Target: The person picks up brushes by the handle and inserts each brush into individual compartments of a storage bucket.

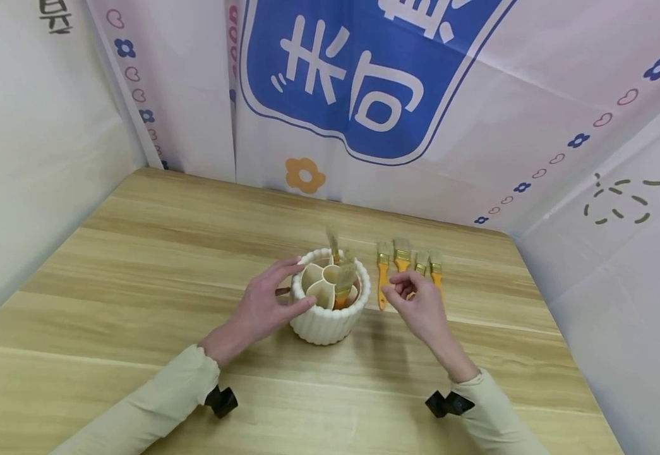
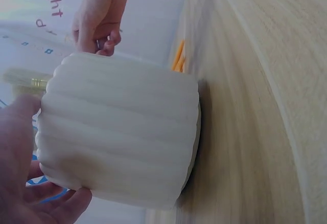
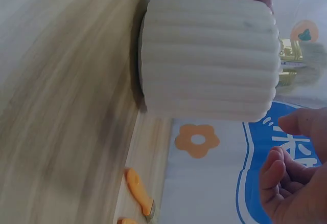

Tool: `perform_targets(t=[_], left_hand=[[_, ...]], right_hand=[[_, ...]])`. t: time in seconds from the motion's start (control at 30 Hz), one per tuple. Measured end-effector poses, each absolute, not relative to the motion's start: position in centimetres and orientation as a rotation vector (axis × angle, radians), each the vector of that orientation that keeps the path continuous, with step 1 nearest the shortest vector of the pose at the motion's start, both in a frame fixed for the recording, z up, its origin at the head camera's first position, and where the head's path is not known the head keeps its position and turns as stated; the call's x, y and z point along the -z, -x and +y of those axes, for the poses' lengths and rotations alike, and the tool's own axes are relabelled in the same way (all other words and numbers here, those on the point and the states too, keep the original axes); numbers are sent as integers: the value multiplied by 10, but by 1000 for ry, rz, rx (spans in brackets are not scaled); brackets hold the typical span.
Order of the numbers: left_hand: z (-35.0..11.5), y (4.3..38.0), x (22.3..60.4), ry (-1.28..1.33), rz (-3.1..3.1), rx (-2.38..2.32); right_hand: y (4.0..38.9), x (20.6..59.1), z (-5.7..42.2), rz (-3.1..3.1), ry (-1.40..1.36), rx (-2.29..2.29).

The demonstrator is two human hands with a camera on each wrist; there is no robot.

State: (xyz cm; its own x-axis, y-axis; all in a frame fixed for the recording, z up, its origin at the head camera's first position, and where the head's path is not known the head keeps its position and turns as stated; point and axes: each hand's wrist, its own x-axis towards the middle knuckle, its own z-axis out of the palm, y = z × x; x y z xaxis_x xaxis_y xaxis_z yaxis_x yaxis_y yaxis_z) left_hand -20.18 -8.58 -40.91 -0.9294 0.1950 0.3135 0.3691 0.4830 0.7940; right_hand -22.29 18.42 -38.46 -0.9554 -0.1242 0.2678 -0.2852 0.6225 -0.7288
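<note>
A white ribbed pot (image 1: 324, 325) stands upright on the table, with a divider of petal-shaped compartments (image 1: 322, 294) inside. Bristle brushes (image 1: 345, 281) stand in its right-hand compartments, bristles up, and another brush (image 1: 333, 243) leans at the back. My left hand (image 1: 261, 300) holds the pot from the left, its thumb at the near rim and its fingers round the far side. To the right of the pot, my right hand (image 1: 423, 313) hovers with loosely curled fingers and nothing in them. Behind it lie several flat brushes with orange handles (image 1: 383, 287), partly hidden by the hand.
The wooden table (image 1: 165, 272) reaches back to a printed white wall sheet (image 1: 420, 183) with a blue sign. White sheets also stand at the left (image 1: 23, 158) and right. Black wrist mounts (image 1: 222, 402) sit on both sleeves.
</note>
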Motion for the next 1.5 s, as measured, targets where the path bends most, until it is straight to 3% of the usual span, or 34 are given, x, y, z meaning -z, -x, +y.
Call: perform_targets(t=[0.37,1.5], left_hand=[[-93,202,417,685,-2499,1252],[-89,209,427,770,-2299,1115]], right_hand=[[228,392,194,-2677,-234,-1262],[249,407,251,-2733,46,-1103]])
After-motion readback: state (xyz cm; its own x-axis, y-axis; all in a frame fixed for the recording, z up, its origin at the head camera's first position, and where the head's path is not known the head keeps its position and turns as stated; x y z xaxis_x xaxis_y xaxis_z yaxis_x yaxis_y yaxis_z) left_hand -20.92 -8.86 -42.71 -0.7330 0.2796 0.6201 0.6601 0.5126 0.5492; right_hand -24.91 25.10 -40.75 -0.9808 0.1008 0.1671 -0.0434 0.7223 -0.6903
